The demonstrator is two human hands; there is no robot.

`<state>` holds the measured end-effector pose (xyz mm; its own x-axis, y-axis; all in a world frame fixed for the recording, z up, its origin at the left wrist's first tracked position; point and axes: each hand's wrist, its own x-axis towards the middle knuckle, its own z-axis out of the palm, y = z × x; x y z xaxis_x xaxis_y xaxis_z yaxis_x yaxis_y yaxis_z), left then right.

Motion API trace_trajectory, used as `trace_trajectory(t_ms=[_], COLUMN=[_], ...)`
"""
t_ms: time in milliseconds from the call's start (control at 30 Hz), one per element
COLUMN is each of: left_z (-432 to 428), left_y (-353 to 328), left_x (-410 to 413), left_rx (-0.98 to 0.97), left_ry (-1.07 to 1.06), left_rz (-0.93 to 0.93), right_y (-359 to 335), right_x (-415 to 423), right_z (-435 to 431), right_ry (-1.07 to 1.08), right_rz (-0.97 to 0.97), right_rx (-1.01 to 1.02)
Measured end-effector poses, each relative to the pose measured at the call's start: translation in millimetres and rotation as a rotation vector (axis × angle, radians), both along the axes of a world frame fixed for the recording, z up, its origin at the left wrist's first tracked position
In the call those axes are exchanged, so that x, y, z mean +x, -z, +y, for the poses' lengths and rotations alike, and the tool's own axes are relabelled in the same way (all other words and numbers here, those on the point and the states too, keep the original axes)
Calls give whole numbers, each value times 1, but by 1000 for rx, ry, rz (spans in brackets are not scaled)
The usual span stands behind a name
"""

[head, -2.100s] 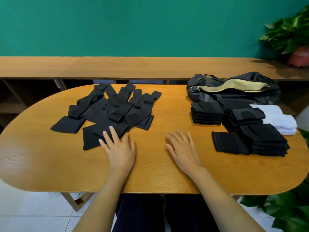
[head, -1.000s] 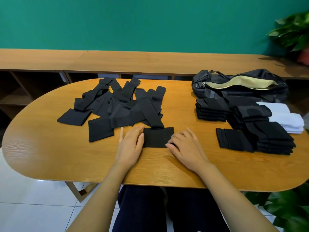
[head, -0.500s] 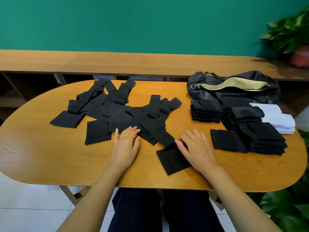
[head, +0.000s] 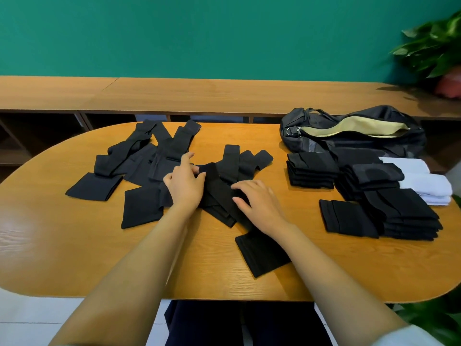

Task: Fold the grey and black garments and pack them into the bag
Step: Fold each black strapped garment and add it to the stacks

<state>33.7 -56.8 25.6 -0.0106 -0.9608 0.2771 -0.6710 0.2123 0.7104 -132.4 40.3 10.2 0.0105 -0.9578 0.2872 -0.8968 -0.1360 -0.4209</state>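
Head view: left hand (head: 185, 187) on the garment pile (head: 159, 156), grip unclear; right hand (head: 260, 203) flat, relaxed, atop a black garment (head: 219, 193).

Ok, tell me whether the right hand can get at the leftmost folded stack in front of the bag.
Probably yes. The right hand rests on the loose black garments, and only bare table lies between it and that stack; nothing covers the stack's top.

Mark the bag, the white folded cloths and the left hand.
bag (head: 349, 129): head view, on the pale lining inside its open zip.
white folded cloths (head: 426, 186): head view, on the top face of the nearer one.
left hand (head: 185, 187): head view, on the back of the hand.
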Motion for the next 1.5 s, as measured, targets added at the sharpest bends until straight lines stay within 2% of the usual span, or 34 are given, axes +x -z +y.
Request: trace_trajectory(t_ms=[67,167,233,300,367,433,467,533,633,767,900,1000,1233,1400,1500], left_z=[2,11,20,23,18,13,12,10,2,-7,-7,5,64,108,121], left_y=[-8,-19,-23,-20,-2,19,26,32,31,32,29,28,39,50,50], left_x=[-2,-11,-19,-24,-21,-14,-11,-8,0,9,3,1,-5,-6,-6], left_rx=[-97,-150,-105,-52,23,81,74,13,1,18,-72,-163,-177,-37,-6], left_ry=[138,483,570,544,596,713,734,675,520,438,334,296,427,572,639], left_rz=[93,224,330,358,159,-204,-359,-523,-559,-602,-655,-574,-335,-84,-155], right_y=[-6,-18,-19,-21,-23,-27,-29,-29,-34,-42,-41,-34,-7,15,23], right_x=[-4,-10,-14,-21,-32,-41,-43,-45,-48,-54,-51,-50,-43,-34,-34], right_z=[-3,-13,-17,-15,-10,-6,-5,-8,-14,-22,-39,-37,24,76,90], right_ry=[69,121,108,150,214,247,254,250,297,294,343,337,200,148,120], right_rz=[-178,-516,-573,-558,-595,-589,-565,-552,-545,-524,-528,-397,-241,-199,-129], right_rx=[-50,-36,-35,-61,-105,-138,-136,-113,-156,-175,29,67,56,70,48])
